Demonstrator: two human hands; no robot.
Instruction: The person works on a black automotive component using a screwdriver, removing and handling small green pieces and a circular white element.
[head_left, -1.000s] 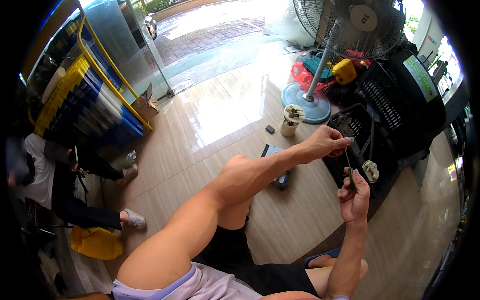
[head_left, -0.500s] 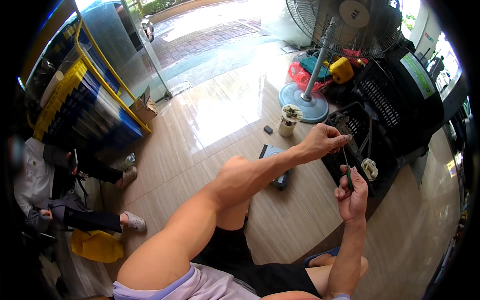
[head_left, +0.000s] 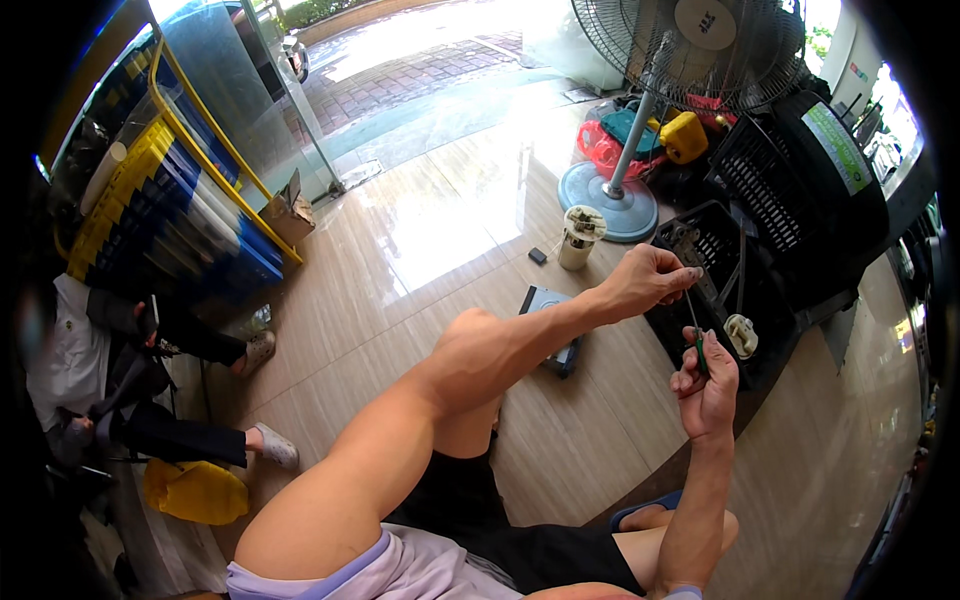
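My right hand (head_left: pixel 706 382) is closed around the green handle of a slim screwdriver (head_left: pixel 697 338) whose thin shaft points up. My left hand (head_left: pixel 650 277) reaches across my raised knee and pinches the top end of that shaft between thumb and fingers. Both hands hover over a black plastic crate (head_left: pixel 715 262) that holds a small white part (head_left: pixel 741 335) and some dark pieces.
A pedestal fan (head_left: pixel 640 150) stands behind the crate, with a white cylindrical part (head_left: pixel 580 237), a flat grey box (head_left: pixel 553 325) and red, teal and yellow containers (head_left: pixel 640 135) on the tile floor. A seated person (head_left: pixel 150 400) is at the left by stacked blue-yellow crates (head_left: pixel 150 210).
The view has shifted slightly. My hands stay together on the screwdriver, with the left fingertips a bit higher on the shaft tip.
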